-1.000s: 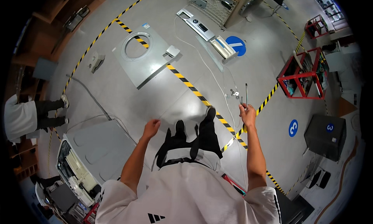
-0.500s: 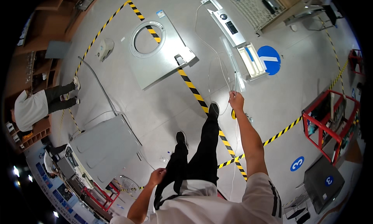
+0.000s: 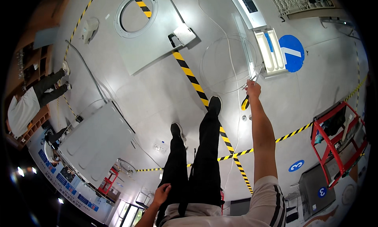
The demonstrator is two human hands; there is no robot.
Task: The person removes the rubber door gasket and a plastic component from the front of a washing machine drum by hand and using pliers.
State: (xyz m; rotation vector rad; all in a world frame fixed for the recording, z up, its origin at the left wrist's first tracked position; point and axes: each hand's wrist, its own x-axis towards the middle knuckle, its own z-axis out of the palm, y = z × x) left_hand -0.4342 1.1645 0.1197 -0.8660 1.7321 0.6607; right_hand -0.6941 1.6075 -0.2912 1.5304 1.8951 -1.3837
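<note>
My right hand (image 3: 253, 89) reaches forward over the floor, fingers wrapped round a screwdriver. The screwdriver's yellow-and-black handle (image 3: 245, 104) sticks out below the fist, and its metal shaft points up past it. A large thin wire hoop (image 3: 200, 67) hangs from the same fist, bunched at the fingers. Beyond it lie a long metal strip (image 3: 249, 61) and a white detergent drawer tray (image 3: 280, 63). My left hand (image 3: 162, 194) hangs by my left thigh, fingers loosely bent, nothing visible in it.
A washing machine front panel (image 3: 145, 50) with a round opening lies ahead, and a control panel (image 3: 252, 16) lies further right. A grey-topped appliance (image 3: 94, 142) stands left, near a person (image 3: 27, 113). A red-framed cart (image 3: 334, 144) is at right. A white cord (image 3: 238, 126) crosses the floor.
The view has shifted forward and down, so the floor parts appear higher. My right fist has turned, bringing the screwdriver's shaft and handle into plainer sight. The wire hoop now looks wider and rounder.
</note>
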